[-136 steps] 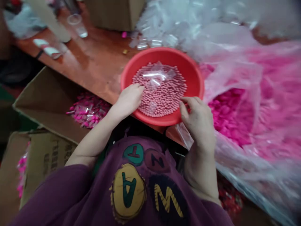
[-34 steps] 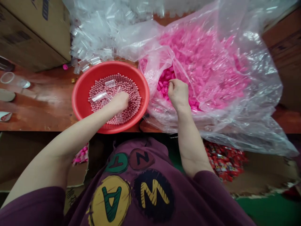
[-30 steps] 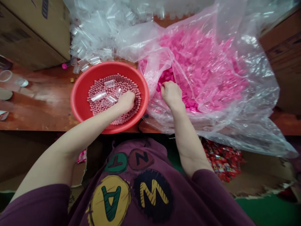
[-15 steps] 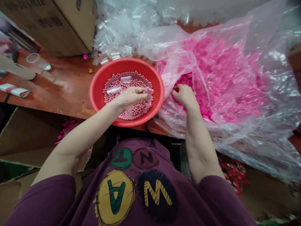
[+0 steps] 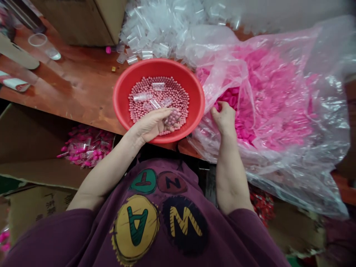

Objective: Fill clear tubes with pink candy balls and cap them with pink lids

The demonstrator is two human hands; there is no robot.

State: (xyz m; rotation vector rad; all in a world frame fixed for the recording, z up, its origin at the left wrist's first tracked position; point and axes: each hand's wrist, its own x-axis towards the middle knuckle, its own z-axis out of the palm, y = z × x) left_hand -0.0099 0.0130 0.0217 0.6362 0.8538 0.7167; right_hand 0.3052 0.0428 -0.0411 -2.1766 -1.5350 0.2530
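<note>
My left hand (image 5: 152, 125) is closed around a short clear plastic tube (image 5: 173, 117) with pink beads in it, over the near right part of a red basin (image 5: 118, 102). Pink beads (image 5: 174, 92) cover the basin's bottom, and several clear tubes (image 5: 158, 86) lie on them. My right hand (image 5: 226, 118) is at the mouth of a clear plastic bag (image 5: 222, 87) of bright pink plastic caps (image 5: 232, 97). Its fingers are curled together at the caps, and what they hold, if anything, is hidden.
Many clear tubes (image 5: 155, 29) are heaped behind the basin, beside a cardboard box (image 5: 83, 22). A clear cup (image 5: 44, 46) lies at the left of the wooden table (image 5: 83, 92). Below the table edge, an open carton (image 5: 27, 148) contains pink-capped tubes (image 5: 86, 148).
The view has shifted, showing more of the carton at lower left. My left hand has come nearer the basin's front rim with the bead-filled tube. My right hand stays at the bag's mouth.
</note>
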